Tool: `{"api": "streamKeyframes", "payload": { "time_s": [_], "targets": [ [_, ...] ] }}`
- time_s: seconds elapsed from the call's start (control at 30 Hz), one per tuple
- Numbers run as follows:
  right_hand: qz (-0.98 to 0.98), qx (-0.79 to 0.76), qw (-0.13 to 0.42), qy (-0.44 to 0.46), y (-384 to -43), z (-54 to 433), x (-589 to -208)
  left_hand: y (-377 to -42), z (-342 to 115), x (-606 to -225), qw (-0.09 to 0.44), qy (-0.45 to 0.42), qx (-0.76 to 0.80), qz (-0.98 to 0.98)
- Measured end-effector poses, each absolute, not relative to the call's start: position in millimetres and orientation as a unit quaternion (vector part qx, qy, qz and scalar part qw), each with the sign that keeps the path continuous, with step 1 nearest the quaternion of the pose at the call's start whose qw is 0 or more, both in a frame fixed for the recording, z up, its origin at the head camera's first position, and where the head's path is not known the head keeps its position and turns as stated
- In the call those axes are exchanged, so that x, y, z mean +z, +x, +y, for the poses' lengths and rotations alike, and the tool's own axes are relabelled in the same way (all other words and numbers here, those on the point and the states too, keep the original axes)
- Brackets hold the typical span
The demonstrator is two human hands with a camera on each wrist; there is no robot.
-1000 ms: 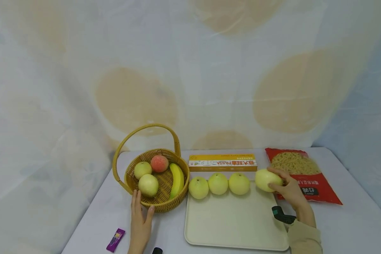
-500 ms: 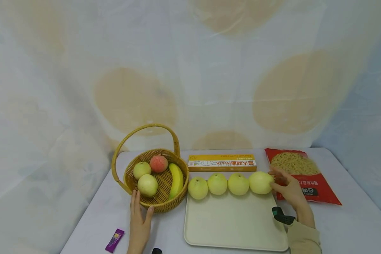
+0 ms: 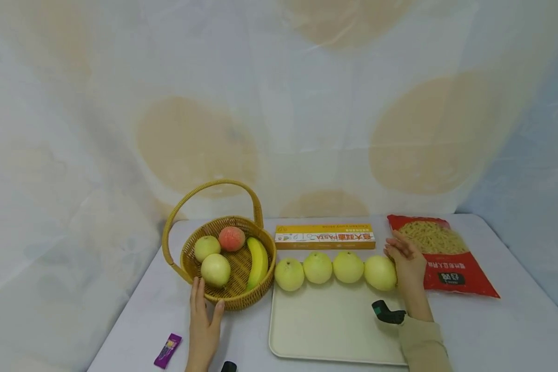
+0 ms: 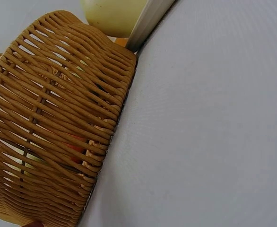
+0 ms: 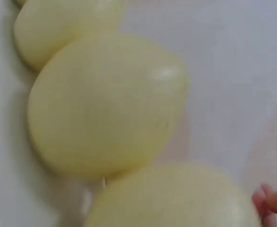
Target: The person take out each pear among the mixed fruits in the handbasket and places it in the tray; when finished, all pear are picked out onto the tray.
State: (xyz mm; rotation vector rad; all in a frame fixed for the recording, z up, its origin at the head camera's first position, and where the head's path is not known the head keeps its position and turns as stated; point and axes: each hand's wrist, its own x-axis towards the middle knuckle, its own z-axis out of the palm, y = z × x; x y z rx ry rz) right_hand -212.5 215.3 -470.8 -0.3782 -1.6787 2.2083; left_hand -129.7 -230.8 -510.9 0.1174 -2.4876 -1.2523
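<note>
Lying apart, left fingers (image 3: 201,299) seemingly touch the basket (image 3: 242,304); right fingers (image 3: 403,241) bend beside fruit (image 3: 380,273).

Left grip (image 3: 203,326) lies splayed, right grip (image 3: 409,262) loosely bent.

A sleeve (image 3: 423,343) hides the tray's (image 3: 335,323) near right corner. Toward the worktop's (image 3: 493,336) left edge, print on the purple packet (image 3: 168,351) is illegibly small. The left wrist view crops the basket (image 3: 236,303).

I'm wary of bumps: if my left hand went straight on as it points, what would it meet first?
Probably the wicker basket: its wall lies just ahead of your left hand, perhaps already touching; depth is unclear.
</note>
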Motion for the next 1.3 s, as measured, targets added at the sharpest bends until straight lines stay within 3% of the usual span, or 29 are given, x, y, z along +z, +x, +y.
{"api": "streamKeyframes", "payload": {
  "time_s": [0.2,0.5,0.7,0.93,1.03,1.2,1.3],
  "targets": [
    [-0.488,0.818,0.242,-0.185,-222,206,-461,-133,-228,-511,0.186,0.035,-0.440,-0.878],
    [-0.459,0.840,0.240,-0.162,-245,204,-435,-134,-227,-508,0.190,0.032,-0.442,-0.876],
    [-0.516,0.823,0.185,-0.146,-257,203,-426,-133,-226,-508,0.188,0.037,-0.436,-0.879],
    [-0.670,0.735,0.025,-0.107,-256,205,-426,-131,-227,-507,0.186,0.038,-0.432,-0.882],
    [-0.737,0.671,-0.013,-0.081,-257,206,-428,-131,-229,-507,0.192,0.039,-0.430,-0.881],
    [-0.740,0.672,-0.005,-0.033,-261,209,-433,-131,-231,-510,0.195,0.038,-0.432,-0.880],
    [-0.715,0.697,0.055,0.012,-258,215,-443,-130,-231,-512,0.191,0.041,-0.431,-0.881]
  ]
}}
